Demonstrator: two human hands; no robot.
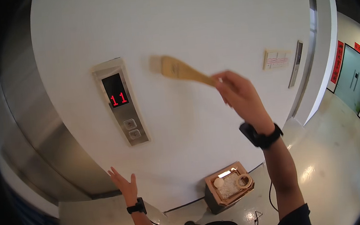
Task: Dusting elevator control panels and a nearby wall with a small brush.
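Brushing a white wall beside the lift, right hand up, left hand low.

Holding the paintbrush (180,71) by the end of its wooden handle, the right hand (237,93) has its fingers closed round it, bristles against the white wall (206,20); the brush looks light and stiff with soft bristles, and is best gripped on the bare handle, away from the head. The left hand (124,184) is spread open, fingers apart, at the wall's lower part. Left of the brush sits a metal lift panel (121,102) with a dark display of red digits and two buttons. Right of it hangs a pale rectangular plate (276,58) with red marks. Red vertical banners (337,62) flank a far grey-green door. On the floor stands a brown cardboard box (228,187) with a tape roll.
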